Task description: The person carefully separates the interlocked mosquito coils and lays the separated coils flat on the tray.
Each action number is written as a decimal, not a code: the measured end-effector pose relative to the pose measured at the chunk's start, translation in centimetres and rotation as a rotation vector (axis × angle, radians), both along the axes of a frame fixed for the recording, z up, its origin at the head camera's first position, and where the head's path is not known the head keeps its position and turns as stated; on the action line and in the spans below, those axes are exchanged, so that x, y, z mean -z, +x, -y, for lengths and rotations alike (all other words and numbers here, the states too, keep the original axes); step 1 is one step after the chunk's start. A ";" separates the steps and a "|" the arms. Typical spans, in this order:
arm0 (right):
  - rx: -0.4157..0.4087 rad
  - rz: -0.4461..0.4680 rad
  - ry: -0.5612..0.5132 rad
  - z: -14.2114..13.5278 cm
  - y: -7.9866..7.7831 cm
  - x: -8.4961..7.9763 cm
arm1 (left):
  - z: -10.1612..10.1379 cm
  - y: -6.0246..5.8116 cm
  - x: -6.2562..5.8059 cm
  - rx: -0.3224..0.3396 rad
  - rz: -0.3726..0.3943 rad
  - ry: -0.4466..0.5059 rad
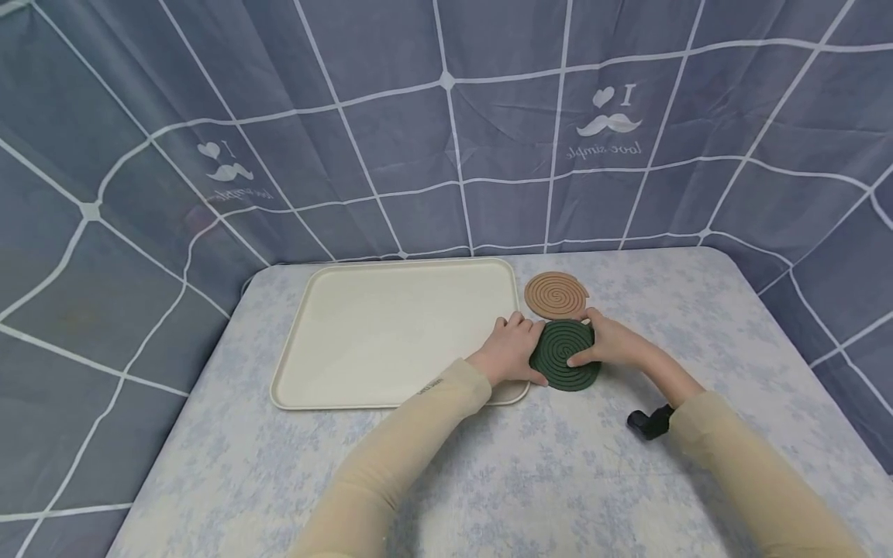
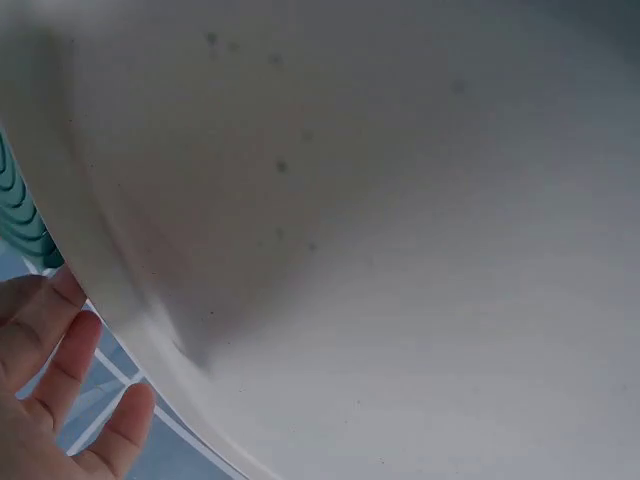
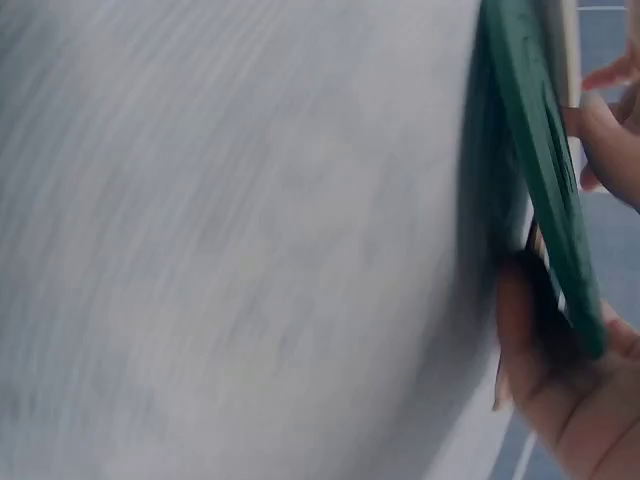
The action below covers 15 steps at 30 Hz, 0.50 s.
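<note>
A round green mosquito coil (image 1: 561,341) lies between my two hands, just right of the cream tray (image 1: 391,333). My right hand (image 1: 614,341) grips its right side, thumb over the top face and fingers at the far edge. In the right wrist view, the green coil (image 3: 540,150) appears edge-on and tilted, with fingers of my right hand (image 3: 570,390) beneath it. My left hand (image 1: 512,349) holds the coil's left edge between thumb and fingers, above the tray's right rim. Behind it lies a brown mosquito coil (image 1: 556,294).
A patterned pale blue cloth (image 1: 516,473) covers the table. Blue-grey curtains with white lines (image 1: 391,147) hang along the back and sides. A black wrist camera (image 1: 649,422) is on my right wrist.
</note>
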State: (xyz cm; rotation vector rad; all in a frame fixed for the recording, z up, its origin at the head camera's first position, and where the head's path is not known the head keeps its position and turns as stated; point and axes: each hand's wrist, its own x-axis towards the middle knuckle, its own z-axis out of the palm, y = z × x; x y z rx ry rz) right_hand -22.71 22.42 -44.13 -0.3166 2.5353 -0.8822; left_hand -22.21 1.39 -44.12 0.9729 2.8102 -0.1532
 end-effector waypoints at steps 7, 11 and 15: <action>0.140 0.093 -0.169 0.0 -0.1 -0.2 | 0.3 -0.2 -0.2 -0.026 0.061 0.110; 0.160 0.089 -0.210 0.3 0.3 -0.9 | 1.1 -0.5 -0.9 -0.074 0.146 0.304; 0.190 0.093 -0.285 1.0 0.9 -2.0 | 2.6 -0.4 -2.1 -0.177 0.333 0.650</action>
